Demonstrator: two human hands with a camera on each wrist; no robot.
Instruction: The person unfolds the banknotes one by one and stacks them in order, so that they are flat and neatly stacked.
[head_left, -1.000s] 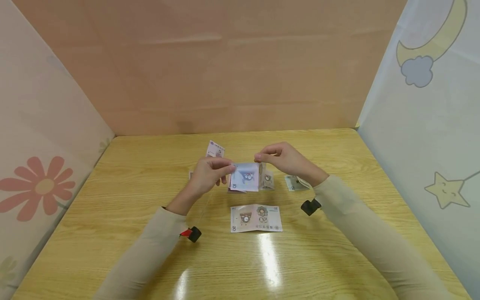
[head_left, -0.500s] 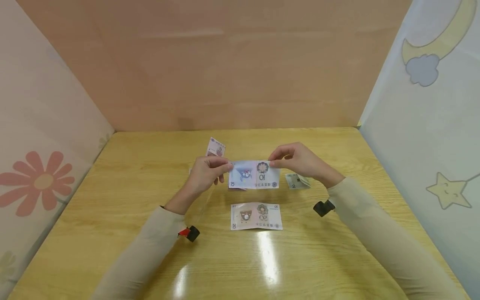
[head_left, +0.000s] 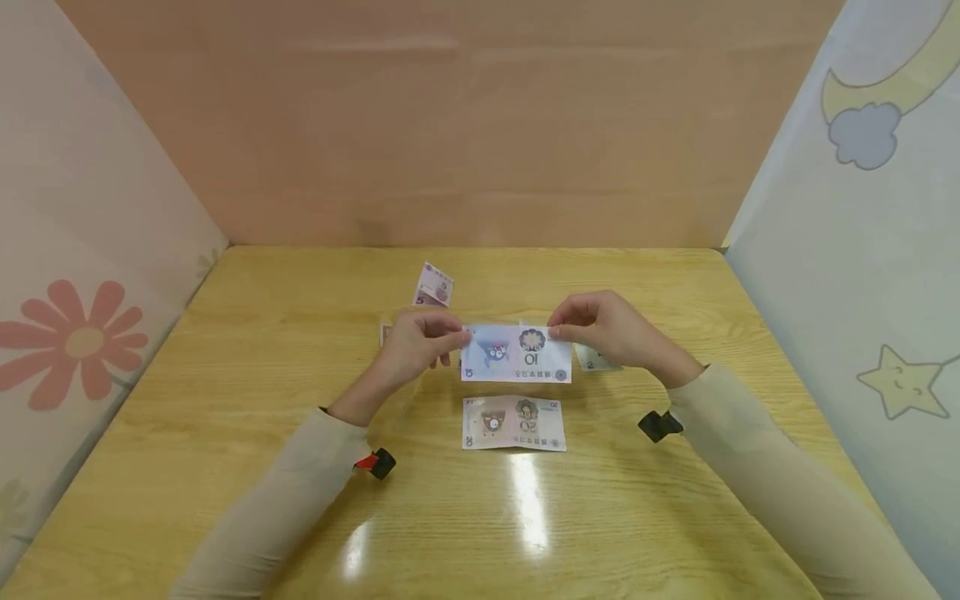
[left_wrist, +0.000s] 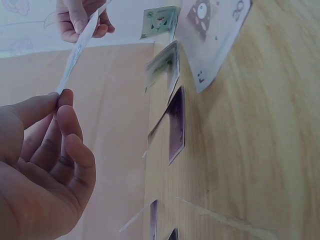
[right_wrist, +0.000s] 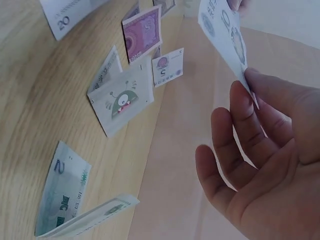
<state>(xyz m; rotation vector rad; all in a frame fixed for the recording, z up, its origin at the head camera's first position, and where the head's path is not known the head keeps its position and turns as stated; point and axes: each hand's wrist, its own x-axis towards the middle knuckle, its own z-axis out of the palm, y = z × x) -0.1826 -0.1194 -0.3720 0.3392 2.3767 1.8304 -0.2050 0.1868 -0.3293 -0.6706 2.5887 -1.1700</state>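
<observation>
One 10 note [head_left: 513,357], pinched by left hand [head_left: 411,350] and right hand [head_left: 618,332], 20 note [head_left: 513,425] on wooden table [head_left: 247,358]

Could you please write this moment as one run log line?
left hand: pinches 10 note by one end | right hand: pinches other end | 10 note: unfolded, off table | 20 note: on table

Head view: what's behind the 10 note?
A pale sliver shows above the 10 note, and part of a green 2 note just right of it. Anything directly behind is covered.
</observation>
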